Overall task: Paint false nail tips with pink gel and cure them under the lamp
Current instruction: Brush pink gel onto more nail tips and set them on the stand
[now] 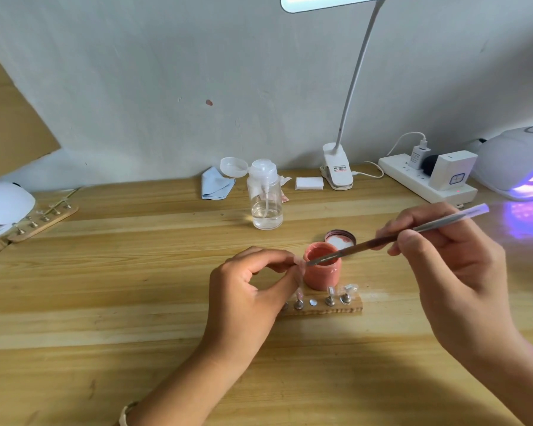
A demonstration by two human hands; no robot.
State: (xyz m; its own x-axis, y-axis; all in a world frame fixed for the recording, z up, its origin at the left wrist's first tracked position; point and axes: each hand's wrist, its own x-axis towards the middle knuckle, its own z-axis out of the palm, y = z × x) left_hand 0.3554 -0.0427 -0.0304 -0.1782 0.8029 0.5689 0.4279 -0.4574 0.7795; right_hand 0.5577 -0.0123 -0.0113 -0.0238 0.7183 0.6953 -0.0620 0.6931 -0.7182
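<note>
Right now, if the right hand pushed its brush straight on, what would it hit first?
Probably the nail tip the left hand pinches, just past the right hand's brush, which crosses over the pink jar; depth is unclear.

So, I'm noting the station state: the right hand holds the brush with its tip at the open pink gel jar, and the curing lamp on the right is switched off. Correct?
Not quite: the head view shows the curing lamp lit, throwing a purple glow onto the table. The rest stands: the right hand holds the brush with its tip at the open pink gel jar.
</note>
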